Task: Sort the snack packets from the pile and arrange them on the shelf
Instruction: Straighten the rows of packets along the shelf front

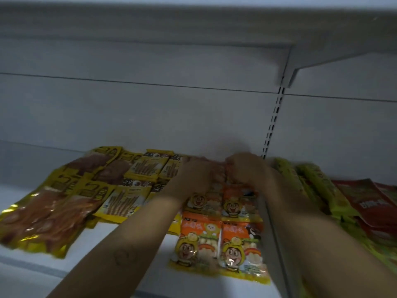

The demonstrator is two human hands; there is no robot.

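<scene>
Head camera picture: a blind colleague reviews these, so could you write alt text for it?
Two hands, the left hand and the right hand, reach to the back of a white shelf, onto two rows of orange cartoon packets; blur hides their grip. Gold packets and yellow stick-snack packets lie to their left, green-yellow packets and red packets to their right.

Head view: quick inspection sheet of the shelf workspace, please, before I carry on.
Surface: white shelf, packets laid flat in groups.
Job's things: gold meat packets at left; yellow stick packets beside them; orange cartoon packets in two columns at centre; green-yellow packets and red packets at right.
Clutter: nothing seen.
Hands: left hand and right hand at the rear of the orange columns; grip blurred, cannot tell.
Cables: nothing seen.
Surroundings: white back panel, slotted upright, upper shelf.
</scene>
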